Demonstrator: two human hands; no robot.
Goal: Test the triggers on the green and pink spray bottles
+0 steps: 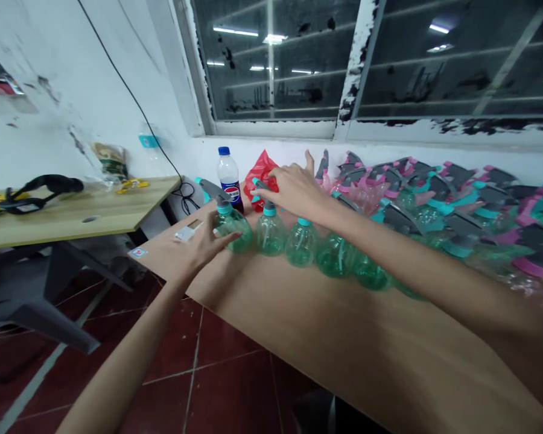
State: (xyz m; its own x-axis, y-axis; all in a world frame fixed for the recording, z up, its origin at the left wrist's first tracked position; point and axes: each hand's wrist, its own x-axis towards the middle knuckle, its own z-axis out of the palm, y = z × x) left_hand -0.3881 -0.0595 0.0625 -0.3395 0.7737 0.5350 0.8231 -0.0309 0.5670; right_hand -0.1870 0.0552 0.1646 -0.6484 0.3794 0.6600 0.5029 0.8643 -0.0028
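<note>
My left hand point(203, 241) curves around the side of a green spray bottle point(238, 232) with a grey and teal trigger head, at the left end of a front row on the table. Just right of it stands a second green spray bottle point(270, 235). My right hand point(298, 187) reaches across from the right, thumb and fingers around that bottle's trigger head; one finger sticks up. Farther along the row are more green bottles, including one point(302, 246) partly under my right forearm. The forearm hides several of their tops.
Many pink and teal spray bottles point(443, 193) crowd the right of the brown table point(271, 307). Behind the front row are a cola bottle point(229, 175) and a red plastic bag point(260, 166). A second table point(72, 223) and grey stool point(40, 307) stand left.
</note>
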